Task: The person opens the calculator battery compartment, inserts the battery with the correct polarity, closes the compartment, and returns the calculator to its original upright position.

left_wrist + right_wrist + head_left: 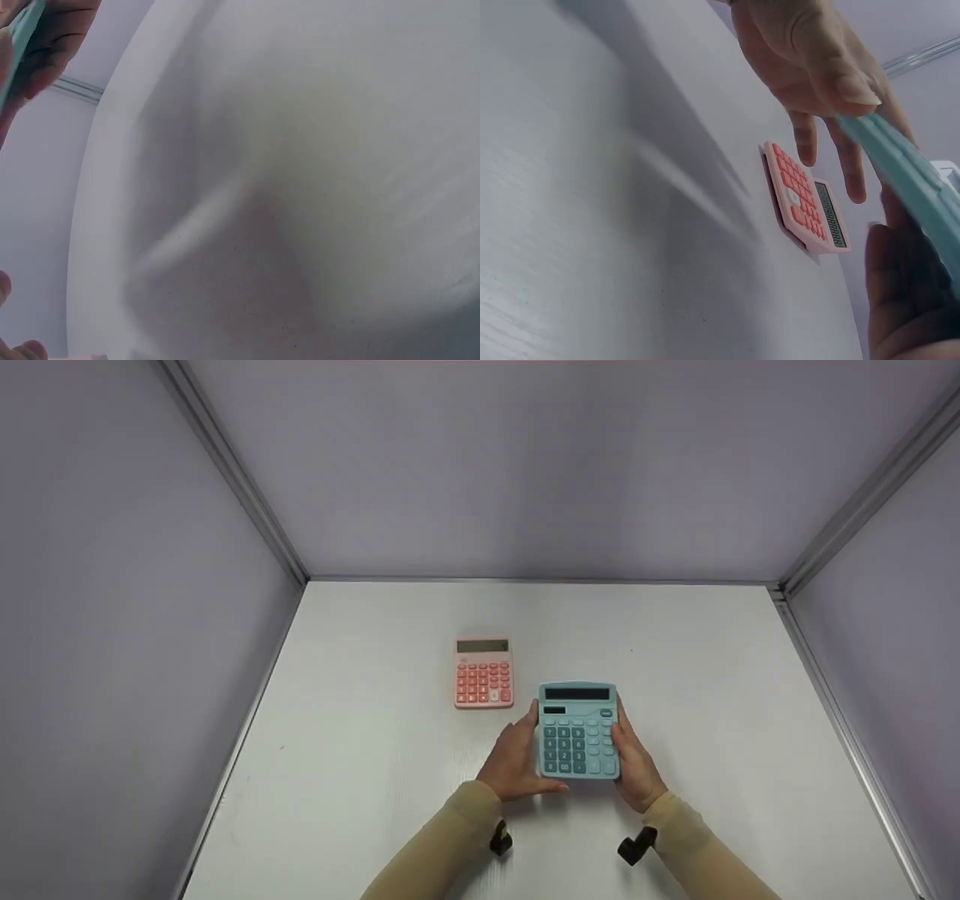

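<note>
A light-blue calculator point(577, 709), screen at its far end and keys facing up, is raised over the white table. My right hand point(639, 772) grips its right side, thumb on the face beside the keys and fingers beneath. At the left side is my left hand point(511, 761), fingers extended along the edge and thumb stretched out by the near edge. In the right wrist view the left hand's fingers hang spread below the tilted calculator edge, thumb tip right at its corner. A smaller pink calculator point(484, 660) lies face up, beyond the left hand.
The white tabletop point(360, 660) is bounded by pale walls point(525, 472) at the back and sides, with grey metal rails point(255, 517) along the corners. Dark straps with small black blocks point(637, 846) sit at both wrists, over beige sleeves point(435, 840).
</note>
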The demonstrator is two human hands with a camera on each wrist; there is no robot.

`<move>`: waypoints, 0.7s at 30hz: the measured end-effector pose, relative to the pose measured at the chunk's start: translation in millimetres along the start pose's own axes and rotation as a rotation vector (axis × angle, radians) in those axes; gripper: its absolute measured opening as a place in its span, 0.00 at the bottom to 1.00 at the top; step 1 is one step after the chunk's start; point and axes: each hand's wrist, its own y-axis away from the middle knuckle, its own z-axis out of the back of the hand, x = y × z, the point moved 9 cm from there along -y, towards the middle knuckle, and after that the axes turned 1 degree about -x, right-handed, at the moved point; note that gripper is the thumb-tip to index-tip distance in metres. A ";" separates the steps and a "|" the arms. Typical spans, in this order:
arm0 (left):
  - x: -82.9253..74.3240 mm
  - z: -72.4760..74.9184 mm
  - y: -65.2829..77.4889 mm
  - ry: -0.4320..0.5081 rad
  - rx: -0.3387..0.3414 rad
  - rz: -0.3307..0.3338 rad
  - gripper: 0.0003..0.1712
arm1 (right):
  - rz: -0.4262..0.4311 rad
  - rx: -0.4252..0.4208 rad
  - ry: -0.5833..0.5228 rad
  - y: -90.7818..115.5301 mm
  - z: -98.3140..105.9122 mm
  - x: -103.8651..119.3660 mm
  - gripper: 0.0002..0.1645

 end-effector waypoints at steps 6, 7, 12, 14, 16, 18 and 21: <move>4.4 -3.9 1.9 -0.018 0.043 0.055 0.83 | 0.011 0.043 0.075 3.5 -0.1 5.1 0.32; 5.2 -3.8 2.4 -0.019 0.045 0.062 0.83 | 0.002 0.047 0.094 4.2 0.0 4.8 0.34; 3.9 -1.9 4.0 -0.024 0.041 0.040 0.81 | -0.030 0.033 0.175 8.8 1.7 1.6 0.55; 2.7 -1.6 5.5 -0.018 0.041 0.024 0.81 | -0.016 0.019 0.223 10.9 1.9 1.6 0.62; 1.8 -1.7 7.1 -0.007 0.042 0.007 0.80 | 0.014 0.008 0.298 12.2 1.9 2.8 0.68; 1.2 -2.3 9.0 0.003 0.047 -0.005 0.79 | 0.047 0.004 0.381 13.6 2.2 3.8 0.74; 1.7 -3.8 11.2 0.010 0.061 -0.004 0.78 | 0.077 0.007 0.492 15.5 4.0 3.3 0.81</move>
